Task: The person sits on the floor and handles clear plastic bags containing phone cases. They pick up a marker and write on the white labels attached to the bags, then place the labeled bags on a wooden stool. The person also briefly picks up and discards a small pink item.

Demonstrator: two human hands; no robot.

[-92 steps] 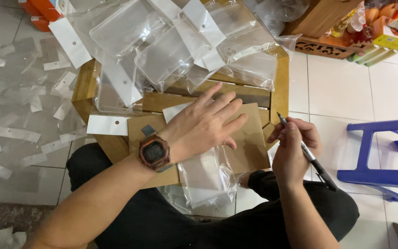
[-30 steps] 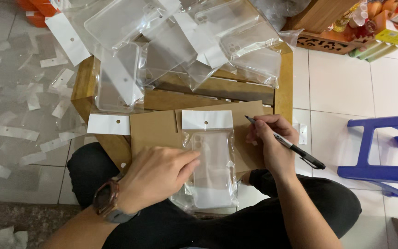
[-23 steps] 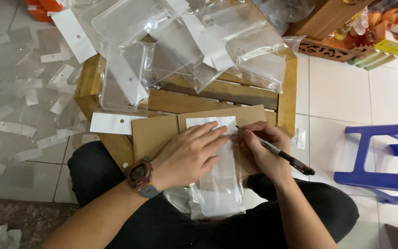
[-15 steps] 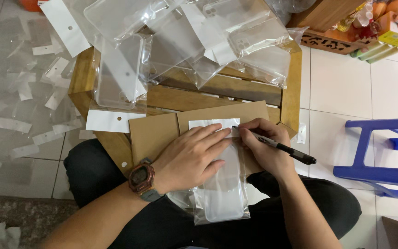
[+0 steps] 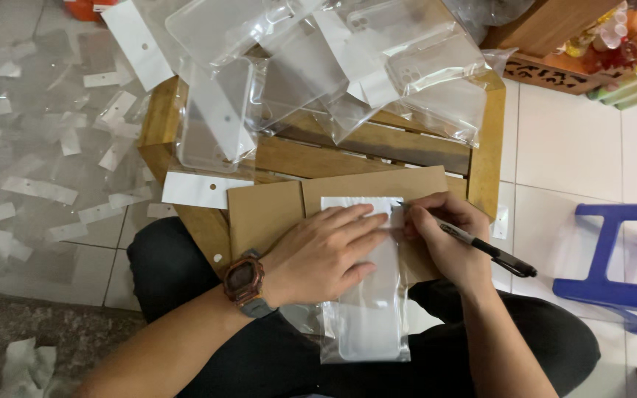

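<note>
Two hands at work, left hand [image 5: 326,250] fingers spread flat on clear bag [image 5: 366,295], right hand [image 5: 444,236] fingers pinching black pen [image 5: 481,247]

Pen [image 5: 489,251] black. Cardboard [image 5: 267,217] plain brown. Bag [image 5: 369,309] clear, white header. Watch [image 5: 244,279] reddish-brown. Stool [image 5: 621,265] at 3 o'clock blue. Crate [image 5: 363,144] tan wood.

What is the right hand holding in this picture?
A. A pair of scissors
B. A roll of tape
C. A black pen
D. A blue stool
C: the right hand grips a black pen with its tip at the white header of the clear plastic bag, which the left hand presses flat on the cardboard sheet.
</note>
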